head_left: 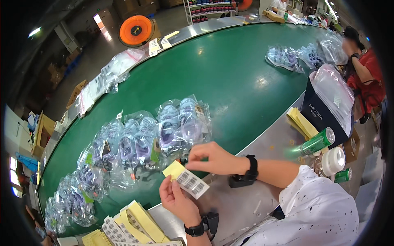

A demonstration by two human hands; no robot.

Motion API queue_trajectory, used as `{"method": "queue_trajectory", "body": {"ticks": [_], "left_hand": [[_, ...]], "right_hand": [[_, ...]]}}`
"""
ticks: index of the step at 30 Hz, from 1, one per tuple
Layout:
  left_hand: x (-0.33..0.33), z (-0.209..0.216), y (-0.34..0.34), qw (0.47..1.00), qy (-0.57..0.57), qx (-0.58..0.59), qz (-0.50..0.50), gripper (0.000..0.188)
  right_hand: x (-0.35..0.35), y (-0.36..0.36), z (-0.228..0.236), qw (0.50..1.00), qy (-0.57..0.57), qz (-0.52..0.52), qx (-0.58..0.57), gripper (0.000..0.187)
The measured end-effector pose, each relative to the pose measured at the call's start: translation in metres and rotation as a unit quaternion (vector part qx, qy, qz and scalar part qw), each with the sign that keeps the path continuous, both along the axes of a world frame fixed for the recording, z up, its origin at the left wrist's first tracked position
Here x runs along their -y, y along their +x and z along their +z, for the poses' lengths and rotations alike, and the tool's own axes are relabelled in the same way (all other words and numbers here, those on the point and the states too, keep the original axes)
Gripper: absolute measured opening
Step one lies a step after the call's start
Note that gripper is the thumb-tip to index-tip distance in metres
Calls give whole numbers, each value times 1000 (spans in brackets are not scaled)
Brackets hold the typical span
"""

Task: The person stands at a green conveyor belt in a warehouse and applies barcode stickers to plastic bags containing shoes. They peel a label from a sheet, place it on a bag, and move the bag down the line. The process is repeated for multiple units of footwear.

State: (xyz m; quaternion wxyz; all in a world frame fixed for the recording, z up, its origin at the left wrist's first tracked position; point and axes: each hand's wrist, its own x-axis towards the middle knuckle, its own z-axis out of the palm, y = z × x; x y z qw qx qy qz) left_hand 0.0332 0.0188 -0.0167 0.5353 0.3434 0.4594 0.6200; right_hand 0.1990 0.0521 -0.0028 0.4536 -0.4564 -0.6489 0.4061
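Left fingers pinch one label sheet; right fingers curl beside it, grasp unclear; bagged shoes beyond, two cans rightward.

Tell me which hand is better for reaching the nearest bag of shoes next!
Probably the right hand: it is nearer that bag of shoes, while the left hand is busy holding the label sheet. I can't tell if the right one pinches anything.

Dark grey floor; pale metal rack at back; bright doorway; lit ceiling lamp.
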Motion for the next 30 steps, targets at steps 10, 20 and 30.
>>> {"method": "queue_trajectory", "body": {"ticks": [10, 20, 30], "left_hand": [[3, 2, 5, 975, -38, -45, -213, 31], [3, -2, 4, 970, -58, -99, -212, 26], [5, -7, 8, 962, -48, -171, -209, 18]], "right_hand": [[46, 9, -23, 968, -201, 10, -149, 18], [47, 16, -28, 969, -217, 17, -121, 7], [44, 19, -22, 998, 0, -54, 12, 9]]}}
